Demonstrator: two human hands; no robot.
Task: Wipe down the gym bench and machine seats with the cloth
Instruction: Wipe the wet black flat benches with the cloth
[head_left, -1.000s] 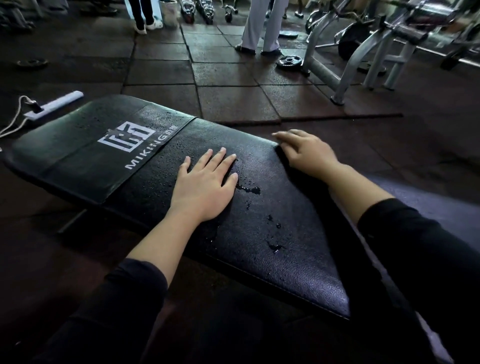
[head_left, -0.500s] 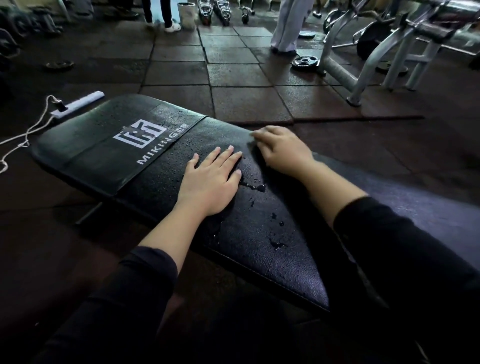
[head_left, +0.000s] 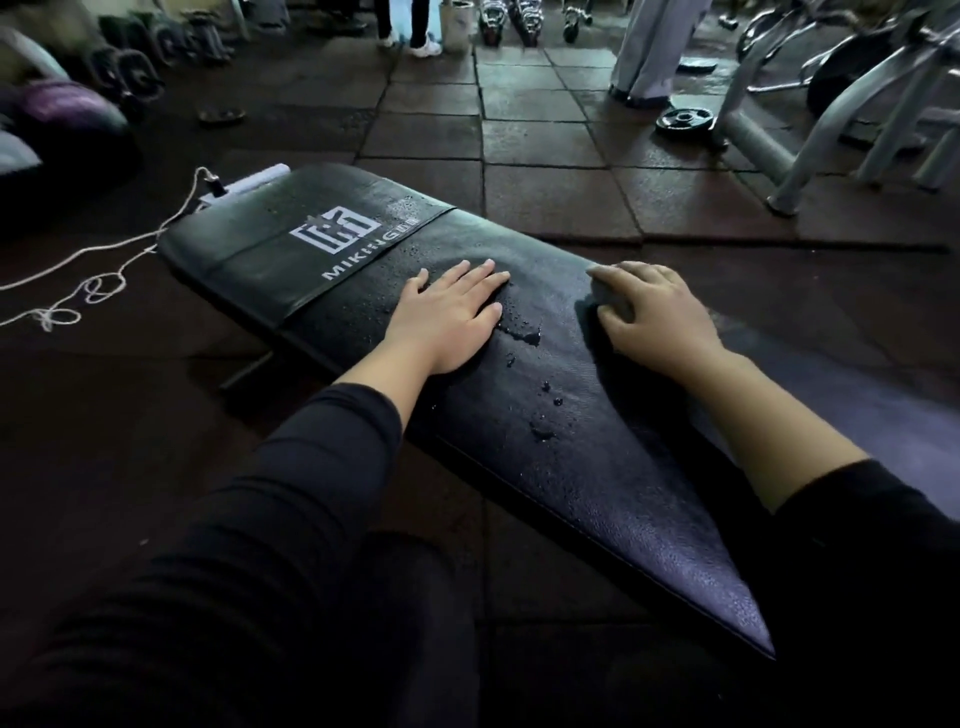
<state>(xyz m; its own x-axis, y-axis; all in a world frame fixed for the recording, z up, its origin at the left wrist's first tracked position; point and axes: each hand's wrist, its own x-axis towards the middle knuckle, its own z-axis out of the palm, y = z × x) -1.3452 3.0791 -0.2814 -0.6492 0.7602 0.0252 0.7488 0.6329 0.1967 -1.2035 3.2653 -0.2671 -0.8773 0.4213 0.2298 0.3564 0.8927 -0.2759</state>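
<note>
One bench (head_left: 597, 441) runs from near right to far left, a long black pad of pebbled leather-like vinyl that narrows toward the near end. Its far section carries one white square logo (head_left: 335, 231) with lettering below. Water beads dot the pad, with a small puddle (head_left: 524, 335) and a few larger drops (head_left: 545, 415) between the two hands.

The left hand (head_left: 447, 317) lies flat on the pad, fingers straight and together, grasping nothing. The right hand (head_left: 654, 312) sits on the far right edge of the pad, fingers curled over a small pale grey lump, likely the cloth (head_left: 613, 296); most of it is hidden under the fingers. Both forearms wear black sleeves.

The floor (head_left: 545, 202) is square rubber tiles, dull reddish-brown. At far left a white cord (head_left: 104, 260) loops on it beside a white bar. At far right stand one round weight plate (head_left: 683, 120) and pale tubular machine legs (head_left: 810, 156). Two people's legs show at the far edge
</note>
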